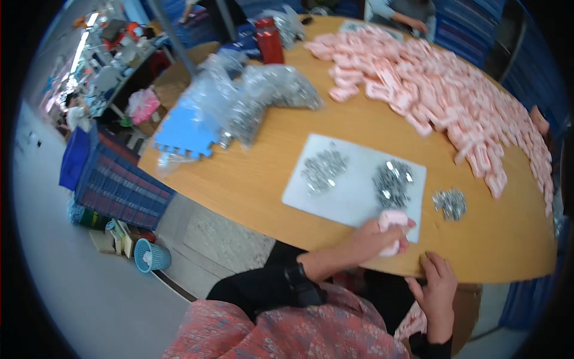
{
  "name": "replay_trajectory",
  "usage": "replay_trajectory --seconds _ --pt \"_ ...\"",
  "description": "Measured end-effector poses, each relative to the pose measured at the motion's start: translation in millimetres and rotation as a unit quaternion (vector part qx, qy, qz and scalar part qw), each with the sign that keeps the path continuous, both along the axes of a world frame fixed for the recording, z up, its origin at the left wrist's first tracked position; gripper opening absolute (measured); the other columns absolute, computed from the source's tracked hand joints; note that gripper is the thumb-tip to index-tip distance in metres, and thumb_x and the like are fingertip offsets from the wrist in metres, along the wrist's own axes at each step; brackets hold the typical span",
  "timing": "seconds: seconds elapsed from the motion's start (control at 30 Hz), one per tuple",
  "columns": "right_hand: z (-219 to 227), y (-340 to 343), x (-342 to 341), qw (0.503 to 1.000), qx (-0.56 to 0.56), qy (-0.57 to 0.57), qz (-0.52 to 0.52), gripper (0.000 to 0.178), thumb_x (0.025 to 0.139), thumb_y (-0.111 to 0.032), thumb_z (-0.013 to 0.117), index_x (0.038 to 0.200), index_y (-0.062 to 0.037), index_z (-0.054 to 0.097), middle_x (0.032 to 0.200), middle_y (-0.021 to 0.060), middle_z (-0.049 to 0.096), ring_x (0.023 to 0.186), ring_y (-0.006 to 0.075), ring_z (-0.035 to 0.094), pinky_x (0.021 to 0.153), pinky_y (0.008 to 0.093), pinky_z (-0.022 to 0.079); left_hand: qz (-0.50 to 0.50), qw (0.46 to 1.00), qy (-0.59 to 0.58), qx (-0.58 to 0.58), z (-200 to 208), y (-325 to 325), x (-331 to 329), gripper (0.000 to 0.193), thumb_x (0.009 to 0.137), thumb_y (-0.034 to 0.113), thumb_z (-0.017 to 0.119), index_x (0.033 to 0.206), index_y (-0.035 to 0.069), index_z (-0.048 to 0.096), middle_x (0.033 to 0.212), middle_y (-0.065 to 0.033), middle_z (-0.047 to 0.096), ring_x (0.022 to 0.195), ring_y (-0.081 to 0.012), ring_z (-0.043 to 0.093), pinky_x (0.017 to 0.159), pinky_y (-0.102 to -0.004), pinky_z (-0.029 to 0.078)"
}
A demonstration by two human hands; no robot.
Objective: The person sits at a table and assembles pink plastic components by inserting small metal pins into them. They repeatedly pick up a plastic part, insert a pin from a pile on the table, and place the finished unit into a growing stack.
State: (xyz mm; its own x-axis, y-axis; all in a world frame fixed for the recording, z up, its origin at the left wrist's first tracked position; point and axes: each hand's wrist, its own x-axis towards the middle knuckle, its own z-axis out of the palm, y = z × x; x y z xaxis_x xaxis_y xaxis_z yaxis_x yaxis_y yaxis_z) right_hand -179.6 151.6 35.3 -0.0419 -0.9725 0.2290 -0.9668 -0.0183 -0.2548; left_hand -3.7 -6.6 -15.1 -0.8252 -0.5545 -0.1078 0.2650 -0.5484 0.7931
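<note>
Left hand (372, 240) grips pink piece (392, 219) at white board (360, 173); right hand (438, 287), thumb spread, lies at surface (257, 185) edge.

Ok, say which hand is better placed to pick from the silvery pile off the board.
Probably the right hand: it looks empty, with that pile ahead of it; the left hand holds a pink piece.

The table (257, 173) is evenly lit; a light strip (82, 45) glares white at upper left. Metal bits (393, 186) glint. Straight edges bow toward the black rounded rim, and fine detail looks soft.
</note>
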Motion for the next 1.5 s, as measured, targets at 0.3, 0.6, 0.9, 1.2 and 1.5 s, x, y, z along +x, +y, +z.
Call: replay_trajectory --seconds 0.3,0.6,0.9,1.2,1.5 --pt "-34.2 12.8 -1.8 0.988 -0.109 0.031 0.108 0.035 0.068 -0.008 0.065 0.103 -0.004 0.07 0.099 0.0078 0.067 0.086 0.0227 0.064 0.073 0.0335 0.054 0.04 0.999 -0.033 -0.015 14.1 -1.7 3.0 0.039 0.101 0.028 0.055 0.127 -0.002 0.057 0.085 -0.007 0.068 0.081 -0.0149 0.065 0.074 -0.0281 0.052" --pt "-28.7 13.3 -5.9 0.912 -0.021 -0.389 -0.132 0.022 0.083 0.0 0.07 0.106 -0.0008 0.069 0.094 0.0085 0.072 0.088 0.0169 0.067 0.076 0.0276 0.054 0.039 0.995 -0.08 -0.034 21.1 2.7 -5.0 0.042 0.1 0.032 0.056 0.126 -0.001 0.057 0.087 -0.0078 0.068 0.08 -0.0156 0.065 0.075 -0.0282 0.051" --pt "-17.6 -8.5 -2.0 0.797 -0.105 -0.583 -0.119 0.023 0.091 -0.002 0.068 0.113 0.0049 0.064 0.101 0.0089 0.072 0.089 0.0109 0.069 0.082 0.0255 0.054 -0.076 0.988 -0.091 0.098 34.7 20.4 -21.4 0.036 0.093 0.014 0.066 0.125 0.001 0.056 0.095 -0.0099 0.068 0.084 -0.0169 0.069 0.074 -0.0276 0.057" --pt "-10.5 -17.0 1.5 0.94 -0.16 -0.302 -0.018 0.015 0.085 -0.002 0.073 0.099 -0.0006 0.067 0.08 0.0066 0.07 0.072 0.0101 0.064 0.06 0.0294 0.051 -0.098 0.979 -0.066 0.165 26.7 16.7 -22.9 0.039 0.088 0.007 0.069 0.124 0.001 0.056 0.099 -0.0089 0.067 0.083 -0.0185 0.068 0.076 -0.0296 0.058" --pt "-11.3 -14.5 -5.9 0.823 0.066 -0.55 -0.126 0.015 0.087 -0.01 0.073 0.092 -0.001 0.064 0.075 -0.0053 0.058 0.069 0.0021 0.051 0.061 0.0207 0.041 -0.041 0.974 -0.149 -0.164 31.7 19.5 -18.5 0.038 0.086 0.003 0.066 0.123 -0.001 0.06 0.09 -0.0019 0.065 0.081 -0.011 0.064 0.074 -0.0263 0.052"
